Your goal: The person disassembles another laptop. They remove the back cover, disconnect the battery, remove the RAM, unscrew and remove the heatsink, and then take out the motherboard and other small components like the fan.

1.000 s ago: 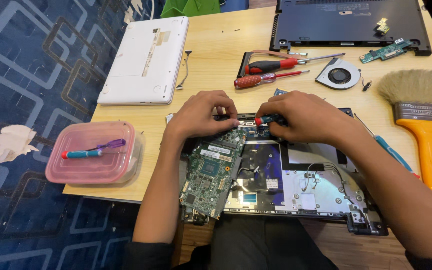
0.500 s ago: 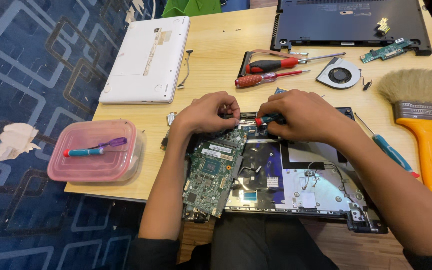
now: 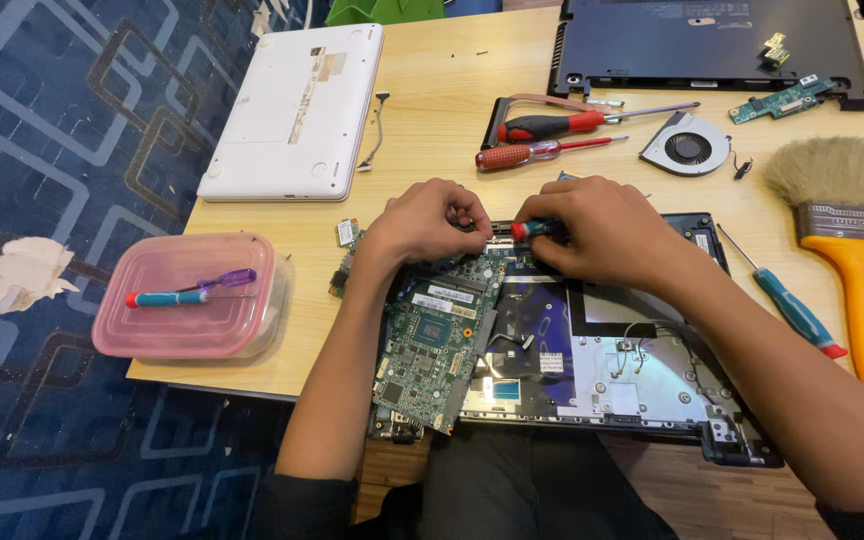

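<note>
Wooden table (image 3: 432, 130) with an opened laptop base (image 3: 642, 385) at the near edge, green motherboard (image 3: 432, 335) lying on its left part, left hand (image 3: 424, 222) pinching the board's top edge and right hand (image 3: 592, 225) clenched round a small red-handled screwdriver (image 3: 532, 229) right beside it.

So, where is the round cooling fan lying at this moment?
In the head view, the cooling fan lies on the wooden table at upper right, between the red-handled screwdrivers and the big orange-handled brush, beyond the right hand.
</note>
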